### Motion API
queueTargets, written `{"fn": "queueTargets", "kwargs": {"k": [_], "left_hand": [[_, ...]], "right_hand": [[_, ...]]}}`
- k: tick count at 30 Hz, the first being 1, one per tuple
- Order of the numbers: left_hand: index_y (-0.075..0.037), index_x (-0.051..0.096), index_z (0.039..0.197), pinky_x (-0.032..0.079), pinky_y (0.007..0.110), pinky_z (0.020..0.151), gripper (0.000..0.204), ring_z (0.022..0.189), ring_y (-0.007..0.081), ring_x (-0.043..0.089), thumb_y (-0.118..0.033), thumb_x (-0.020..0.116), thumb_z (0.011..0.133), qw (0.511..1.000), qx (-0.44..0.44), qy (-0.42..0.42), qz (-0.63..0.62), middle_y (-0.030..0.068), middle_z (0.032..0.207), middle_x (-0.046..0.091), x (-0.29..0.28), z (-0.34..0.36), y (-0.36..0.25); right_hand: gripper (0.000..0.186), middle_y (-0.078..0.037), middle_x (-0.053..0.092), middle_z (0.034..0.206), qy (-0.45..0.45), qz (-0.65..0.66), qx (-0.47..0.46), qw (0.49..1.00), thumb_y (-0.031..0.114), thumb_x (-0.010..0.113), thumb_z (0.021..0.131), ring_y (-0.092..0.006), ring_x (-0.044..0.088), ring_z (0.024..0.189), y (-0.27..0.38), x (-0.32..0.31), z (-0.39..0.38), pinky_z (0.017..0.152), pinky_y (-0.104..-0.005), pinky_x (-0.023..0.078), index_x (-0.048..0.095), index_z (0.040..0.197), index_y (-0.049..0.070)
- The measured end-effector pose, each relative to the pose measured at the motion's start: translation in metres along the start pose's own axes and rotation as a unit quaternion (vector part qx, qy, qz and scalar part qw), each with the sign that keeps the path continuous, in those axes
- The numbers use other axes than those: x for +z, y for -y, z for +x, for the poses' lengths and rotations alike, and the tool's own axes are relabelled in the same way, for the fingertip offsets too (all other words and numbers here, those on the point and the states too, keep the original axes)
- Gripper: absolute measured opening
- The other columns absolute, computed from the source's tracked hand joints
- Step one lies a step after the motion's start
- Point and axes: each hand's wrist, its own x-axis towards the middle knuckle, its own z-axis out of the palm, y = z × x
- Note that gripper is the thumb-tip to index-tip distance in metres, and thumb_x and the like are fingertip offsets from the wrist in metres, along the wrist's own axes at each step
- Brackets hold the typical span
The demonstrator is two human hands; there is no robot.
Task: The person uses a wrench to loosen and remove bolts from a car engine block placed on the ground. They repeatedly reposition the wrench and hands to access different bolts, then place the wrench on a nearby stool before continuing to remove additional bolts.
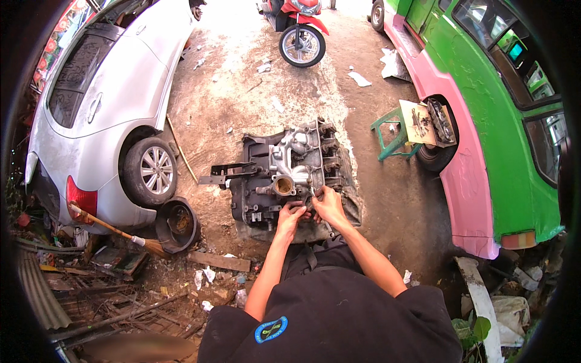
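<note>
- Bare, stained ground [387, 199] runs through an outdoor work space, brightly lit at the far end and littered with white scraps.
- On that ground, in the middle of the scene and just in front of the person, sits a car engine [295, 163], with a silver intake manifold [281, 160] on top and a round, brownish opening [283, 185] toward the near side.
- Left hand [290, 216]: at the engine's near edge, fingers bent together; what it has hold of, if anything, is hidden, so I cannot tell how closed the grip is.
- Right hand [328, 207]: just beside the left one, fingers curled down at the same near edge; a slim, pale metal piece [313, 192] shows by its fingertips, but I cannot tell whether it is gripped.
- To the left stands a silver car [115, 115]; near its rear wheel [151, 170] are a black tub [195, 219] and a broom [118, 231].
- To the right, a green stool [393, 145] bears a board [411, 115] with small dark parts, beside a green and pink van [490, 133].
- At the far end stands a red motorcycle [305, 30].
- A wooden plank [219, 262] lies near, left of the person.
</note>
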Motion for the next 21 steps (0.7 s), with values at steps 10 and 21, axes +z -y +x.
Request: {"fn": "queueTargets", "kwargs": {"k": [10, 21], "left_hand": [[0.005, 0.051, 0.119, 0.057, 0.032, 0.075, 0.037, 0.081, 0.0232, 0.069, -0.005, 0.071, 0.090, 1.000, 0.003, -0.001, -0.005, 0.0187, 0.098, 0.069, -0.003, 0.002, 0.001], [0.006, 0.051, 0.119, 0.057, 0.033, 0.073, 0.034, 0.082, 0.0232, 0.069, -0.003, 0.068, 0.091, 1.000, 0.012, -0.016, 0.001, 0.0186, 0.096, 0.069, 0.001, -0.001, -0.001]], "right_hand": [[0.022, -0.023, 0.070, 0.083, 0.122, -0.311, -0.111, 0.936, 0.018, 0.071, 0.082, -0.0370, 0.071, 0.080, 0.009, -0.041, 0.035, 0.073, -0.0483, 0.056, 0.069, 0.089, -0.003], [0.020, -0.011, 0.065, 0.084, 0.074, -0.533, -0.391, 0.747, 0.028, 0.067, 0.085, -0.0281, 0.064, 0.094, 0.029, -0.055, 0.082, 0.089, -0.0446, 0.043, 0.073, 0.086, 0.008]]}}
